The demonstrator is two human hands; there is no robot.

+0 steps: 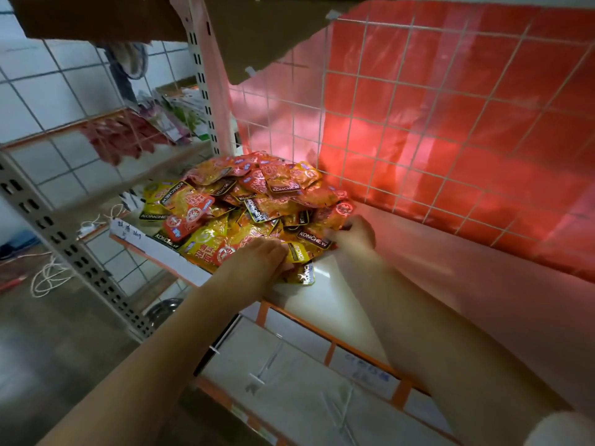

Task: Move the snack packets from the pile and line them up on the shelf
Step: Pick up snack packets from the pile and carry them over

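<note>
The fingertips of the left hand (257, 257) are hidden under the packets at the near edge of the pile (244, 210), so its grip cannot be told. The right hand (354, 235) is blurred; it perhaps pinches one packet. Packets on the neighbouring shelf (135, 136) are too blurred to read. The frame edge cuts both forearms.

One packet pile (244, 207), one shelf (325, 304), two hands

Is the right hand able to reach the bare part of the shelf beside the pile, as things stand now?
Probably yes. The right hand is already at the pile's right edge, and the bare shelf lies right next to it with nothing on it there. The left hand is on the pile's front, out of the way.
</note>
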